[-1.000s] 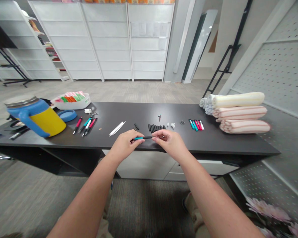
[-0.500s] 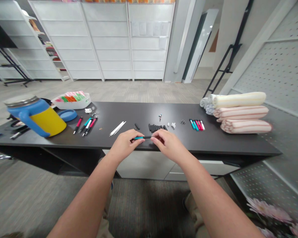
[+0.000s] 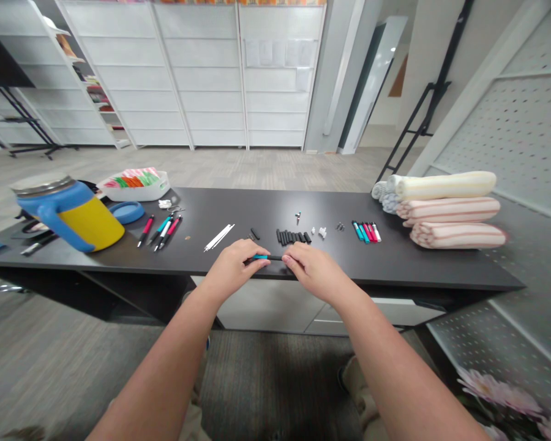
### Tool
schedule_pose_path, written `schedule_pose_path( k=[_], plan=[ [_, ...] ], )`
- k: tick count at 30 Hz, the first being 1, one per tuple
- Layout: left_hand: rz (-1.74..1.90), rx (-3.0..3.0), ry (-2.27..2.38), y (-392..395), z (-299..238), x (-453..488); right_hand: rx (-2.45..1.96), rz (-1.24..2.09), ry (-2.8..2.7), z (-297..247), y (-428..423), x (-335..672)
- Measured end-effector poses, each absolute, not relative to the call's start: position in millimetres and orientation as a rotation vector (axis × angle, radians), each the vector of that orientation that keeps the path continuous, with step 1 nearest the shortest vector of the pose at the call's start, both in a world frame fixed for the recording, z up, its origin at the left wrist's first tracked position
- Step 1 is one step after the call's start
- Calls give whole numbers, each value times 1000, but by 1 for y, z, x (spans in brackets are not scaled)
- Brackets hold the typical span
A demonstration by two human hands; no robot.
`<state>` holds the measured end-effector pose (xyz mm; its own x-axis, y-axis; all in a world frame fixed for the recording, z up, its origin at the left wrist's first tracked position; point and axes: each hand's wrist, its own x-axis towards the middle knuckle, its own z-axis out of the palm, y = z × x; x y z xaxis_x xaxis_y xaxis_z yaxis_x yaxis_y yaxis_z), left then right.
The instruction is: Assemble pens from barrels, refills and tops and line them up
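Observation:
Between my two hands, level above the front edge of the dark desk, is a pen [image 3: 275, 258] with a teal barrel and a black grip. My left hand [image 3: 237, 264] is closed on its teal end. The fingers of my right hand [image 3: 308, 263] pinch the black end. Just beyond my hands lies a row of black pen grips [image 3: 294, 237], with small white parts [image 3: 322, 233] to their right. Thin white refills [image 3: 219, 237] lie to the left. Several short teal, pink and white barrels [image 3: 366, 231] are lined up further right.
Assembled pens [image 3: 160, 231] lie at left, near a blue and yellow jug [image 3: 80, 214], a blue lid [image 3: 127, 212] and a white basket [image 3: 135, 193] of colourful packets. Rolled towels [image 3: 454, 208] are stacked at the right end. Small metal pieces [image 3: 340, 226] lie by the barrels.
The view has shifted slightly. Both hands keep hold of the pen in almost the same place, with only slight movement of the fingers.

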<state>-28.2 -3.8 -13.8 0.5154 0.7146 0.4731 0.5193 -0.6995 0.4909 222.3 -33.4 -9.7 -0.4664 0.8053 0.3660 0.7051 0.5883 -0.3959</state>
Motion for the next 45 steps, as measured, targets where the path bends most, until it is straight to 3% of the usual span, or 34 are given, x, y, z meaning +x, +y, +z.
schedule_pose_path(
  k=[13, 19, 23, 29, 34, 37, 45],
  plan=[
    [1058, 2637, 1091, -7, -7, -25, -1196, 320, -2172, -10, -33, 223],
    [938, 2789, 1112, -6, -5, -31, -1198, 345, -2150, -6, -35, 220],
    [1075, 2777, 1211, -14, 1, -32, -1222, 395, -2105, -3, -42, 212],
    [1663, 2040, 1442, -14, 2, -19, -1341, 429, -1848, 7, -53, 201],
    [1328, 1330, 988, -7, -9, -2, -1433, 371, -1759, 0, -59, 178],
    [1314, 1080, 803, -8, -9, 4, -1457, 243, -1950, -5, -65, 162],
    [1281, 1045, 802, 0, -10, 3, -1630, -167, -2002, 41, -3, 228]
  ],
)
